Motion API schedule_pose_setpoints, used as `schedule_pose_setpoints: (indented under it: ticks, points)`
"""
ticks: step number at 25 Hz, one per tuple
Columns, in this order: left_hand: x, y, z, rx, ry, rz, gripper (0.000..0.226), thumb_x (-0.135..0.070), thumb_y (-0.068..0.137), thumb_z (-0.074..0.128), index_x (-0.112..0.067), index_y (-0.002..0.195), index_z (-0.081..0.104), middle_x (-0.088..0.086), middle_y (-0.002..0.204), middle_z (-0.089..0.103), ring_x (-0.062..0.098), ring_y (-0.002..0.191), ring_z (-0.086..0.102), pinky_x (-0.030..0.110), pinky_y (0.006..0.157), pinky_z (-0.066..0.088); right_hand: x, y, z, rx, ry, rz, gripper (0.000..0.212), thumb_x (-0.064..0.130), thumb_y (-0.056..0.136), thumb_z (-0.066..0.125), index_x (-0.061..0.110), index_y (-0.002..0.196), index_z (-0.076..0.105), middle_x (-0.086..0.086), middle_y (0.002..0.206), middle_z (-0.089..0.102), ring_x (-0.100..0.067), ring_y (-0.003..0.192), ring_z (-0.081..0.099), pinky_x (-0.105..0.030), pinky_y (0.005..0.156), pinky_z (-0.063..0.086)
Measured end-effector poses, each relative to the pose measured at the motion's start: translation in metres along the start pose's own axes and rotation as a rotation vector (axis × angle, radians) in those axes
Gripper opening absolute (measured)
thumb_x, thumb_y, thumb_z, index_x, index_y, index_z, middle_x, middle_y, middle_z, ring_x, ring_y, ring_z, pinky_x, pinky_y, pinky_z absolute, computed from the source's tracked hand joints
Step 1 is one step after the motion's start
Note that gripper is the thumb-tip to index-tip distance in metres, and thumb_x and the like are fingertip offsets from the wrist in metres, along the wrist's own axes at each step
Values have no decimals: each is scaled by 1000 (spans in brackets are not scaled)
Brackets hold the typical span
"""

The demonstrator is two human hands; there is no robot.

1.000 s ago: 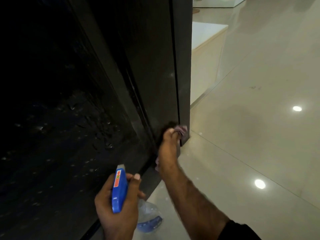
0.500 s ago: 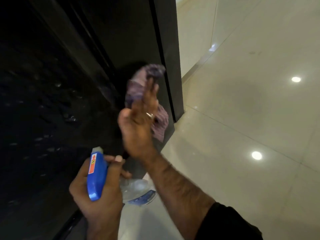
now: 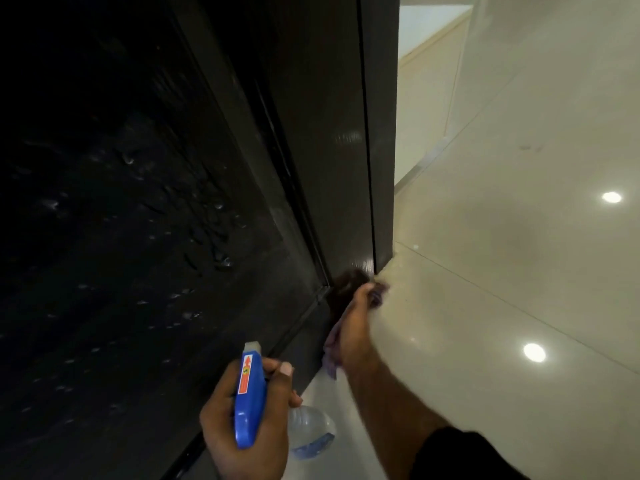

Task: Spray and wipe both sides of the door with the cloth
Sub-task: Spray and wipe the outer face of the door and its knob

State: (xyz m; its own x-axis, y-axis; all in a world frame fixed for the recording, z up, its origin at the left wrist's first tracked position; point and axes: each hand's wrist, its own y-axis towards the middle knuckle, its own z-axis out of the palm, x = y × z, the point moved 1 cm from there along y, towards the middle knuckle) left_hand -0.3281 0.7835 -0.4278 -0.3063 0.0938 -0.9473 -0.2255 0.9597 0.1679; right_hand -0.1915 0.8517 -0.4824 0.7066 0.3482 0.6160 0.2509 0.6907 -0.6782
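Door (image 3: 322, 140), dark and glossy, is filling the left and middle of the view, its near face standing speckled with droplets and its narrow edge facing the pale tiled floor (image 3: 502, 271), which is reflecting round ceiling lights. Beyond the edge, a low cream ledge (image 3: 429, 77) is sitting against the wall. Down at the door's bottom corner, the right hand (image 3: 356, 330) is pressing a purple cloth (image 3: 375, 294) against the dark surface, fingers curled around the bunched fabric, part of it hanging below the wrist; the picture is blurred there. Nearer the camera, the left hand (image 3: 242, 434) is gripping a spray bottle (image 3: 247, 400) by its blue head, thumb lying along the side, the clear body hanging below the fist.
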Motion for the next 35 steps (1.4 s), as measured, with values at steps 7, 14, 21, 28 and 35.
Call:
schedule_pose_setpoints:
  ticks: [7,14,21,28,35]
  points:
    - [2,-12,-10,21,-29,-35,17,9,81,79,-3,89,70,12,72,69,28,56,68,33,60,62,-1,75,-7,-61,227,162,114,101,84,25,17,162,36,-13,165,38,-36,157,31,-48,119,30]
    - [28,-49,-38,82,19,-176,14,7,79,83,3,81,70,16,64,67,26,54,68,24,55,56,-45,-16,-2,83,110,108,78,69,109,32,19,169,29,-3,159,43,-22,143,43,-43,125,30]
    - [19,-84,-48,141,13,-302,18,-6,85,83,-1,80,67,25,66,64,39,59,66,24,56,56,-3,-30,-2,119,-69,-137,92,83,92,53,23,161,46,-9,165,48,-30,144,54,-47,124,39]
    - [-49,-81,-62,96,5,-110,15,-11,80,80,-3,74,68,18,60,63,36,49,63,37,51,55,14,-59,1,247,45,77,45,39,113,50,2,131,69,-20,129,74,-40,125,68,-52,117,49]
    - [-17,-96,-73,83,-40,-117,16,-10,84,82,-3,77,69,17,62,62,34,52,62,36,54,56,-39,-60,-21,141,122,88,68,67,106,46,21,156,54,-5,155,59,-21,141,56,-38,123,38]
